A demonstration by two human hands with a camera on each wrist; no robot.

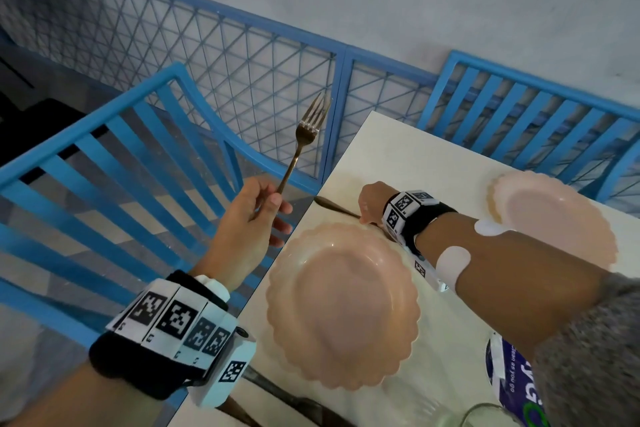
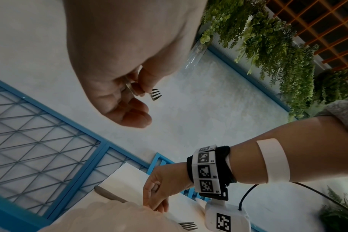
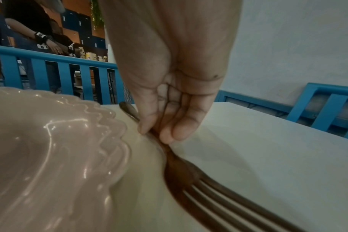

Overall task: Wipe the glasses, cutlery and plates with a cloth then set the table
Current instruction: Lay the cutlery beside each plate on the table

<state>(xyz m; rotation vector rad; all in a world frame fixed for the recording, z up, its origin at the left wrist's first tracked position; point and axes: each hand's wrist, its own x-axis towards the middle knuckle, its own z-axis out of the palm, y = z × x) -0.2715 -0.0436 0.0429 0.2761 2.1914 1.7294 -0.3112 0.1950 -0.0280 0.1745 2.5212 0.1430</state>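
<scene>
1. Two forks in play. One fork (image 1: 302, 146) is held in the air off the table's left edge, tines up, its handle pinched between thumb and fingers of the left hand (image 1: 247, 218).
2. Second fork (image 3: 189, 171) lies flat on the white table (image 1: 398, 156), just beside the scalloped pink plate (image 1: 341, 305); its handle end (image 1: 334, 206) points away from the person.
3. Right hand (image 1: 370, 203) reaches down over that fork, thumb and fingertips (image 3: 169, 135) pinching its handle against the tabletop.
4. Another pink plate (image 1: 561, 215) sits farther right, partly behind the right forearm.
5. Blue slatted chairs (image 1: 114, 163) and a blue mesh railing (image 1: 242, 59) surround the table; a printed wipes packet (image 1: 512, 378) lies near the right elbow.
</scene>
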